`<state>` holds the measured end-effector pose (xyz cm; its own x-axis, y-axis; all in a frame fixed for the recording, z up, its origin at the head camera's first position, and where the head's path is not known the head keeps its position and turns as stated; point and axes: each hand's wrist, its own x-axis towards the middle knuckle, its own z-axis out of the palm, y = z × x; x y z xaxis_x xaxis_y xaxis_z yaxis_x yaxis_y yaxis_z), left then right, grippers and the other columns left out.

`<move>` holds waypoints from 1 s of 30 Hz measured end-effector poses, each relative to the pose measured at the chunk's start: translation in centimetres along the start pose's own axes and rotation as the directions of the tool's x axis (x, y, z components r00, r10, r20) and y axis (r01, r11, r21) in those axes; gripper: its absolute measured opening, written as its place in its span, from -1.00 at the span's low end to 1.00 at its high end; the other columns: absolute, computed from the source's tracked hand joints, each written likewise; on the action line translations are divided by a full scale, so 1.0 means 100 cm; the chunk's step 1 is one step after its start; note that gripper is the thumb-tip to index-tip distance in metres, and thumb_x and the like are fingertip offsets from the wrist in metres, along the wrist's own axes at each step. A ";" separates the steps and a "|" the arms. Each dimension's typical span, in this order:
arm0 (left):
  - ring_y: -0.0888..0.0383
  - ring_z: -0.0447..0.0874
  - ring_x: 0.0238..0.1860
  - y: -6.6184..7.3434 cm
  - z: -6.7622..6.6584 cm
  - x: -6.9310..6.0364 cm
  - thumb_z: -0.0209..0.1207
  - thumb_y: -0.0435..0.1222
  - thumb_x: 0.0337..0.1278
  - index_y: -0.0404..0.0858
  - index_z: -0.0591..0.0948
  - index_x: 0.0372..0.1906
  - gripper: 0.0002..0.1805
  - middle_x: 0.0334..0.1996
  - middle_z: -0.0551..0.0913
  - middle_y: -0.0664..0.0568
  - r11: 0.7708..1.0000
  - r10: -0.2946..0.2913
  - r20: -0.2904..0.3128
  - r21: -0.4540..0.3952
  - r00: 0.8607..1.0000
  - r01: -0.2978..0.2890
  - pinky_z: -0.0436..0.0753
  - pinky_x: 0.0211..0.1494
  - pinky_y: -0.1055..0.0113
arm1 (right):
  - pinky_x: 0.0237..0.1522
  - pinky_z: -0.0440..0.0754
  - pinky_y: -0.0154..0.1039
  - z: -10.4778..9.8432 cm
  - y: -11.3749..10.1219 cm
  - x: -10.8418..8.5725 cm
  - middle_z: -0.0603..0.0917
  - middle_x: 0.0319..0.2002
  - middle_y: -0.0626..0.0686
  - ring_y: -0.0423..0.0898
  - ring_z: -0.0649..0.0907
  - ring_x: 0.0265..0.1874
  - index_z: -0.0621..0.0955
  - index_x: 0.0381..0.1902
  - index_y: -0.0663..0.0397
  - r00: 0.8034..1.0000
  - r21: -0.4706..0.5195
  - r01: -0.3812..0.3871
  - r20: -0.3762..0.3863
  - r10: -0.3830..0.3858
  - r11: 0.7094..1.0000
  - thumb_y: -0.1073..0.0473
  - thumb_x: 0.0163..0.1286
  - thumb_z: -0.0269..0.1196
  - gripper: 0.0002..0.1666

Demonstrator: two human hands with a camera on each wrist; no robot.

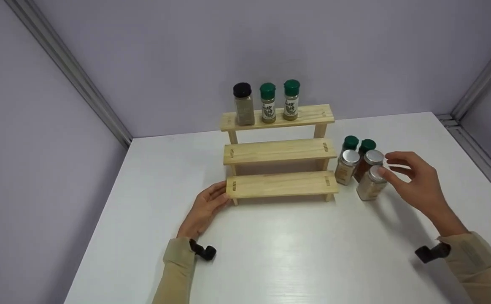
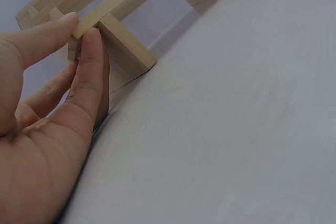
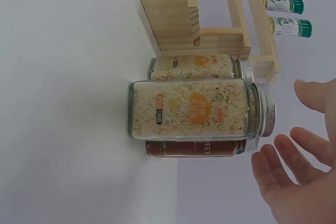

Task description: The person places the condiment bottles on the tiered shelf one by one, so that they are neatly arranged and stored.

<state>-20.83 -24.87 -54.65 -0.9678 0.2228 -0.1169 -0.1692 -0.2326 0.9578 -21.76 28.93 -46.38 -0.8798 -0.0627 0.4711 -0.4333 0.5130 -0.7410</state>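
A three-tier wooden spice rack [image 1: 281, 185] stands near the back wall. My left hand [image 1: 206, 207] pinches the left end of its lowest shelf; in the left wrist view the thumb [image 2: 50, 38] lies on top and a finger is beneath. My right hand [image 1: 419, 181] has its fingers spread beside a silver-lidded glass jar [image 1: 370, 188] of pale granules. The right wrist view shows a gap between the fingers and that jar's lid [image 3: 266, 109]. Behind it are another pale jar [image 1: 345, 171], a silver-lidded reddish-brown jar [image 1: 361, 171] and two green-capped bottles [image 1: 351, 142].
On the top shelf stand a black-capped jar [image 1: 244, 107] and two green-capped bottles [image 1: 268, 105]. The white table [image 1: 271, 253] meets a pale wall [image 1: 165, 63] at the back. Metal frame posts [image 1: 81, 80] run along the corners.
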 end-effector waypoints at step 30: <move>0.07 0.56 0.40 -0.001 -0.001 0.001 0.26 -0.33 0.55 -0.41 0.29 0.61 -0.31 0.50 0.43 -0.26 0.999 0.033 0.021 0.028 0.999 -0.033 0.61 0.48 0.25 | 0.10 0.60 -0.67 0.010 0.019 -0.026 0.60 0.13 -0.31 -0.45 0.62 0.08 0.56 0.34 0.31 0.994 0.040 -0.104 0.048 0.102 0.994 0.42 0.35 0.49 -0.38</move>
<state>-20.89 -24.89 -54.80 -0.9688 0.2347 -0.0800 -0.1315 -0.2128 0.9682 -20.52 29.24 -49.47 -0.9279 -0.0509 0.3693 -0.3467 0.4822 -0.8045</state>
